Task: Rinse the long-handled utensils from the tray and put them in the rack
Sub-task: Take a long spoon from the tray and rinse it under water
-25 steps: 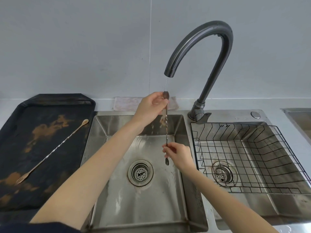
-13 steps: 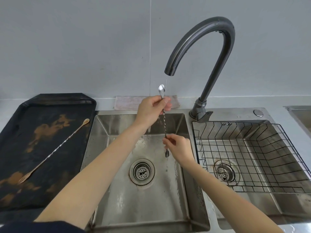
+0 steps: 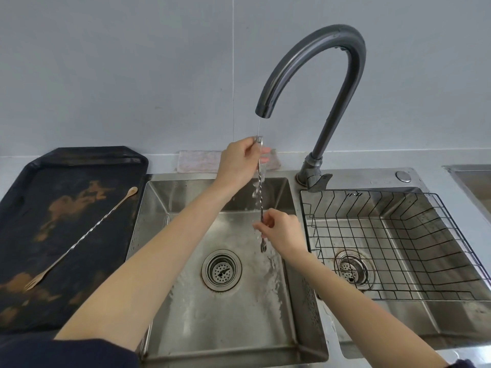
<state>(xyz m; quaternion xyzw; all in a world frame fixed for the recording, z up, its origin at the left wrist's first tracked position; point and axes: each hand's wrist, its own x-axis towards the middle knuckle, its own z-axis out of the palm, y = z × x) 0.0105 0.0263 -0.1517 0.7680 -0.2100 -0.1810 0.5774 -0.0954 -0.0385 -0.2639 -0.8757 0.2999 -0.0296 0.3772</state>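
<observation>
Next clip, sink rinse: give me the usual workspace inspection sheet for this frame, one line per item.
Surface: pale counter with a double stainless steel sink; left basin wet.
Job's things: silver twisted-stem bar spoon held upright under a thin stream from the dark curved tap; gold twisted-stem bar spoon lying on the worn black tray; black wire rack in the right basin, nothing in it.
Clutter: pale folded cloth behind the sink.
Grip: left hand pinches the top end, right hand the lower stem.
Cables: nothing seen.
Surroundings: plain grey wall.
</observation>
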